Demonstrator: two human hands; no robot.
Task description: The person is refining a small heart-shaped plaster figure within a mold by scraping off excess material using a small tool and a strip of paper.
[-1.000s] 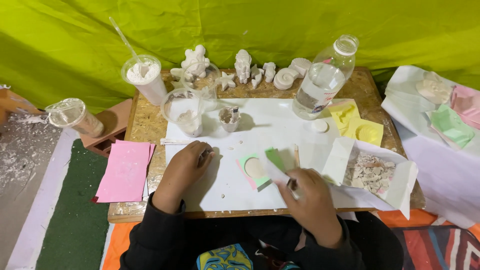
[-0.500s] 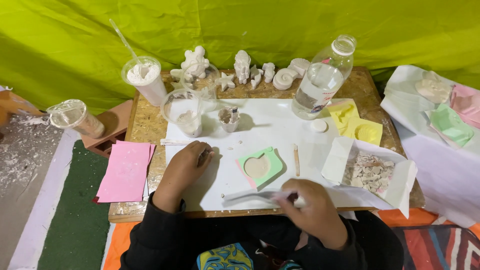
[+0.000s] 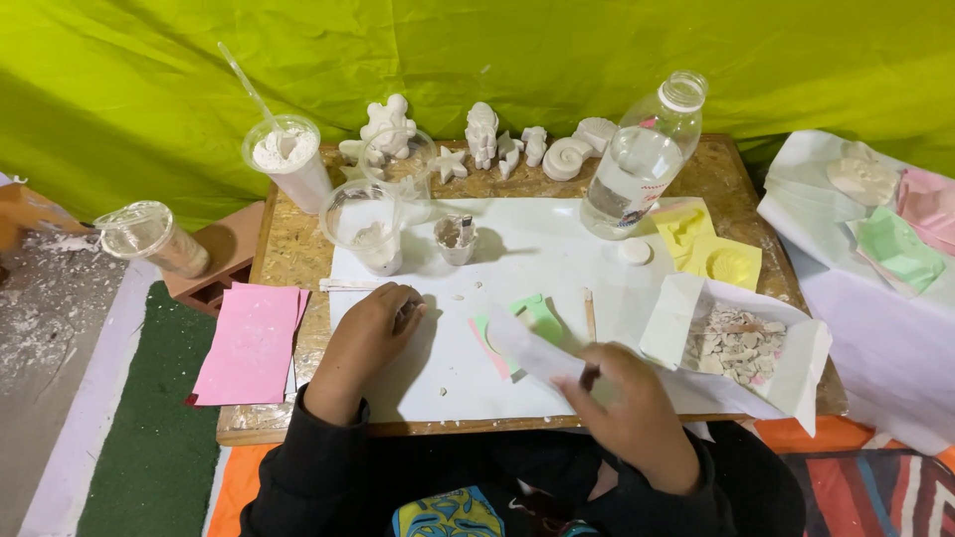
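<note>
While the green mould (image 3: 532, 316) lies mid-sheet on the worktop (image 3: 756, 229) | right hand (image 3: 637, 413) grasps a white blade (image 3: 532, 353) over it | left hand (image 3: 373, 328) clenched, resting beside | best to keep the blade flat, strokes light.

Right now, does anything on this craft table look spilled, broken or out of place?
Yes. White crumbs dot the white sheet by the left hand, and powder litters the floor at far left. A clear cup lies tipped on a brick. The bottle's cap is off.
</note>
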